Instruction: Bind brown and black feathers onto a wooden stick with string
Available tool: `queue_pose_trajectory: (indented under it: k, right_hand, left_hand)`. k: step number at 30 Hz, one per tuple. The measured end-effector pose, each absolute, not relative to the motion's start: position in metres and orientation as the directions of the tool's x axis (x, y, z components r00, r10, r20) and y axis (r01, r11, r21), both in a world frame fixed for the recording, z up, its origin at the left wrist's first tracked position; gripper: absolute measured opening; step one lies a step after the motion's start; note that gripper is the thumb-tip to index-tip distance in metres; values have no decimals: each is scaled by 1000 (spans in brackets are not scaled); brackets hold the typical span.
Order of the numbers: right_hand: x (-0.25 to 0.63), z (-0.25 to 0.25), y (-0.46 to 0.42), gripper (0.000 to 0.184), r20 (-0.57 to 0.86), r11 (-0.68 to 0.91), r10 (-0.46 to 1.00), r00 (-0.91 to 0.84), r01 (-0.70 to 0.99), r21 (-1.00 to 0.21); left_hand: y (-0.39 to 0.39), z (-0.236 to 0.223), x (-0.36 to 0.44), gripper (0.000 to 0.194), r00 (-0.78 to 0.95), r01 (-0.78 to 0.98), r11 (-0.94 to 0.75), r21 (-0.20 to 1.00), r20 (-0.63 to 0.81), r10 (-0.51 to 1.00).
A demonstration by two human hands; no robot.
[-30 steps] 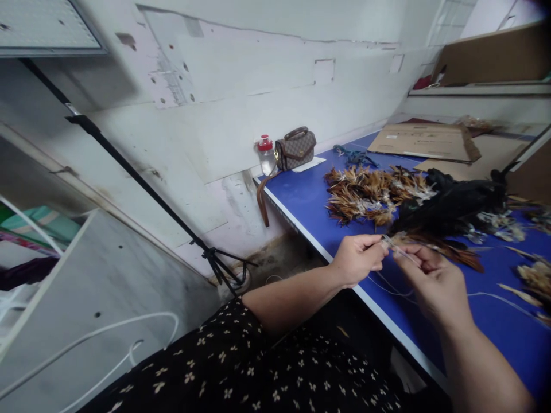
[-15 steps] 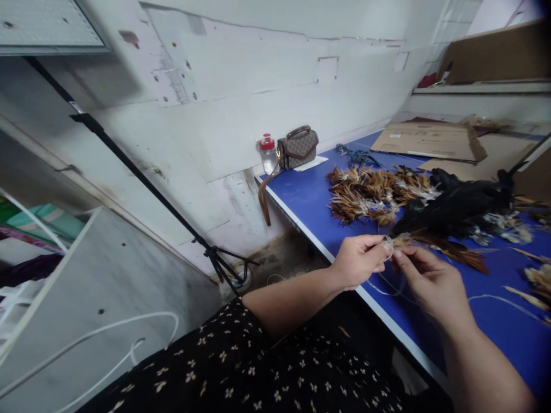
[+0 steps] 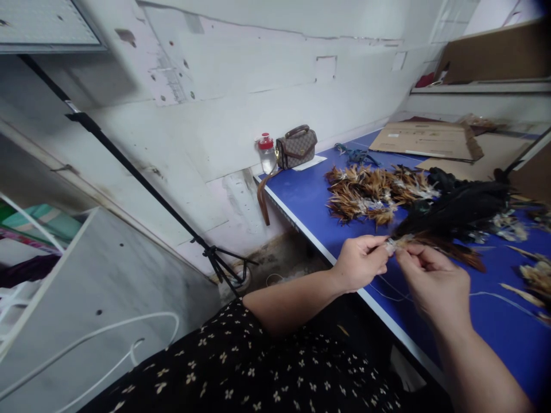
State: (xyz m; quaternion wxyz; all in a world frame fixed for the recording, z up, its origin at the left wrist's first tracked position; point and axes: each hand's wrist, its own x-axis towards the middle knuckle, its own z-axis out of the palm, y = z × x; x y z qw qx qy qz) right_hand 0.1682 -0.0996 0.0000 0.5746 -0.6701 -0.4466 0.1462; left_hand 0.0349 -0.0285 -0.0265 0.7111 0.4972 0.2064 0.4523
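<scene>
My left hand (image 3: 359,264) is closed in a pinch on the pale quill ends of a small bunch of feathers, over the front edge of the blue table. Right beside it, my right hand (image 3: 437,284) has thumb and fingers pressed together on the bunch, close to the left fingertips. Brown tips of the feather bunch (image 3: 465,253) stick out behind the right hand. A thin pale string (image 3: 495,295) trails across the table from under the right hand, and a slack part hangs below both hands. The exact grip on the string is hidden by the fingers.
Brown feather bundles (image 3: 365,192) and long black feathers (image 3: 465,203) lie just beyond my hands. Pale feathers (image 3: 536,275) are at the right. A handbag (image 3: 297,148), a red-lidded bottle (image 3: 267,155) and cardboard (image 3: 424,140) stand farther back. A black tripod (image 3: 142,180) is at left.
The clear loop of string that showed at my fingertips has been drawn in against the quills. My right fingers have shifted slightly on the bunch, and the slack string below has moved.
</scene>
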Motion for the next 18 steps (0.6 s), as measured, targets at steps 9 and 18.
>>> queue_pose_trajectory:
  k: [9, 18]
  right_hand:
    - [171, -8, -99, 55, 393, 3, 730, 559, 572, -820]
    - [177, -16, -98, 45, 505, 114, 703, 501, 622, -775]
  left_hand:
    - [-28, -22, 30, 64, 524, -468, 122, 875, 165, 835]
    - [-26, -6, 23, 60, 568, -486, 179, 856, 153, 809]
